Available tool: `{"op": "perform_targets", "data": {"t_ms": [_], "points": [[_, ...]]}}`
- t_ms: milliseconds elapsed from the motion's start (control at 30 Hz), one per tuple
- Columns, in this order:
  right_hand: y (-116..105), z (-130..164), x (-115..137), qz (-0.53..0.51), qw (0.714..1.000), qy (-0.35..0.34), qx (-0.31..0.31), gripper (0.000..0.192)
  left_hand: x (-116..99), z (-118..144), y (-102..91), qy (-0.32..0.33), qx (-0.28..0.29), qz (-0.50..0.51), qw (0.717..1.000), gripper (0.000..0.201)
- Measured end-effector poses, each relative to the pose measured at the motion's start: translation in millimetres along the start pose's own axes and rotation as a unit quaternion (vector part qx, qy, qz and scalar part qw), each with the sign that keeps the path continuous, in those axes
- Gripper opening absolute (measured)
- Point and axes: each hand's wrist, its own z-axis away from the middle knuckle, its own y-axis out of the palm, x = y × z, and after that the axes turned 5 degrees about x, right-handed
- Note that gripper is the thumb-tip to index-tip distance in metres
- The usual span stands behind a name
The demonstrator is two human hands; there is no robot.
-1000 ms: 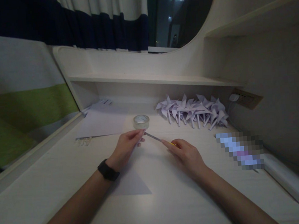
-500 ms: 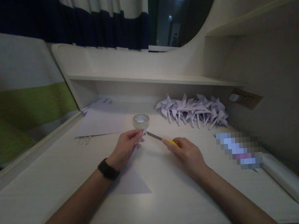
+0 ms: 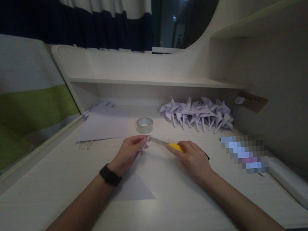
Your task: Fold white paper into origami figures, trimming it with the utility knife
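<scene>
My left hand [image 3: 132, 150] grips a thin rolled paper stick [image 3: 139, 154] near its upper end, with the stick slanting down toward the wrist. A yellow utility knife [image 3: 175, 147] is in my right hand [image 3: 196, 158], its blade pointing left. The blade's tip meets, or lies very close to, the top of the stick; I cannot tell whether it cuts in. Beneath my left forearm lies a sheet of white paper [image 3: 135, 190], partly hidden. A roll of clear tape [image 3: 144, 125] sits just beyond my left fingertips.
Several white paper pinwheels [image 3: 196, 112] stand bunched at the back right. Paper sheets [image 3: 103, 123] lie at the back left, with small pale pieces [image 3: 84, 146] at their front edge. A blurred-out item [image 3: 244, 154] and a long white device [image 3: 295, 179] line the right wall.
The knife has turned slightly in my right hand, and its dark rear end now shows behind the hand. My left hand and the paper stick stay almost where they were.
</scene>
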Motion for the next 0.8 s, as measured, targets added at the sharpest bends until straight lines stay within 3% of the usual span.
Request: {"op": "perform_targets", "data": {"t_ms": [367,800], "points": [[-11.5,-0.6,-1.2,0.064,0.997,-0.028,0.015,0.049,-8.3,0.9,1.8,-0.002,-0.023,-0.143,0.989,0.028],[-11.5,-0.5,-0.3,0.058,0.997,-0.031,0.028,0.047,-4.8,-0.2,0.0,-0.003,-0.018,-0.171,0.985,0.026]]}}
